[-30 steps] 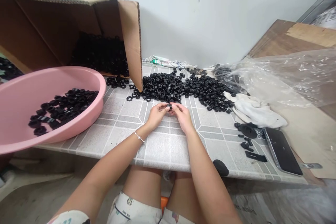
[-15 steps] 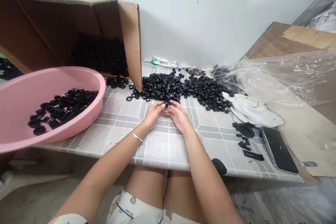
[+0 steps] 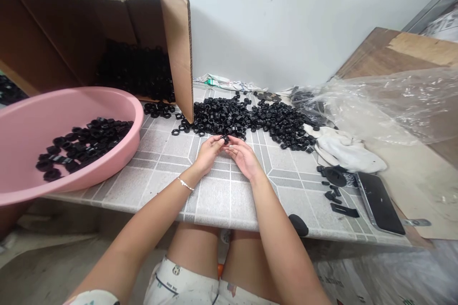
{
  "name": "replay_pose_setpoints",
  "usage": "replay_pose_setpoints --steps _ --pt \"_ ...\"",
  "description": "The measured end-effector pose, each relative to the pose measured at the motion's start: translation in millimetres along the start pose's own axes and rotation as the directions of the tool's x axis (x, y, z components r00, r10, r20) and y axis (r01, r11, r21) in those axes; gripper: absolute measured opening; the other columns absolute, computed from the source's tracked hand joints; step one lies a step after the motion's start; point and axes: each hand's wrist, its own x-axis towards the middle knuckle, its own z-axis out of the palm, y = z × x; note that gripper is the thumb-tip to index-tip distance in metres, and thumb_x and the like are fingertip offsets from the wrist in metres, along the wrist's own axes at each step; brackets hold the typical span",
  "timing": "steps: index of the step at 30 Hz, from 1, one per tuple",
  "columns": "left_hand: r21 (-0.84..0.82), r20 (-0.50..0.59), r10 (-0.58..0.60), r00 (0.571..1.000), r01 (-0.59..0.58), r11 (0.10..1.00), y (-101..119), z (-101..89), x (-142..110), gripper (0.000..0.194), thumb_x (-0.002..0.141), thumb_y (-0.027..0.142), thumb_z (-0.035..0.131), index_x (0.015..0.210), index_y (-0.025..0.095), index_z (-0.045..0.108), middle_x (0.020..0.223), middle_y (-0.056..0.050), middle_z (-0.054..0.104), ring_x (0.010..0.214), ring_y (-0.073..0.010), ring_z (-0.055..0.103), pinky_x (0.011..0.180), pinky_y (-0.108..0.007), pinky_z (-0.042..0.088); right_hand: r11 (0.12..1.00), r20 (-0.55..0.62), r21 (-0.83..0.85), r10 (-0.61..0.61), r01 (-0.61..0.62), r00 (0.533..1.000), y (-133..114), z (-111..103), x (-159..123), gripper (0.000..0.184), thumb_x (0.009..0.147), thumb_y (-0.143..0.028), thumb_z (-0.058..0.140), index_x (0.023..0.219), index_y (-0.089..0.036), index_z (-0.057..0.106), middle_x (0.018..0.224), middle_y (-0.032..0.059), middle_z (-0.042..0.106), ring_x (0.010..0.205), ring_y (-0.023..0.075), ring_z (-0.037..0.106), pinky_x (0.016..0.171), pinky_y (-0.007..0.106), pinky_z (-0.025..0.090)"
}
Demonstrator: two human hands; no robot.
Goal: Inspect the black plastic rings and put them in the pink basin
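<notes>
My left hand [image 3: 207,153] and my right hand [image 3: 242,155] meet fingertip to fingertip over the tiled table [image 3: 222,190], both pinched on one small black nut [image 3: 225,139]. Just beyond them lies a wide heap of black nuts [image 3: 250,119]. A pink basin [image 3: 67,143] at the left holds several more black nuts [image 3: 82,145]. Behind it a cardboard box [image 3: 96,43] lies on its side with black nuts spilling out.
White cloth gloves [image 3: 345,152] and crumpled clear plastic [image 3: 386,105] lie at the right. A phone [image 3: 381,202] and a few black plastic parts [image 3: 338,186] rest near the table's right front edge. A white wall stands behind.
Both hands shifted slightly toward the heap and still pinch a nut between them. The view drifted a little.
</notes>
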Motion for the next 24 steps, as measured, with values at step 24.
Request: replay_pose_setpoints --steps 24 --pt "0.01 0.009 -0.025 1.0 0.024 1.0 -0.6 -3.5 1.0 0.036 0.066 0.03 0.081 0.092 0.014 0.061 0.089 -0.006 0.07 0.086 -0.0157 0.065 0.093 -0.035 0.046 0.998 -0.007 -0.061 -0.018 0.018 1.0 -0.4 -2.6 -0.5 0.014 0.071 -0.027 0.064 0.083 -0.023 0.059 0.086 0.0002 0.068 0.085 0.0162 0.067 0.089 0.036 0.051"
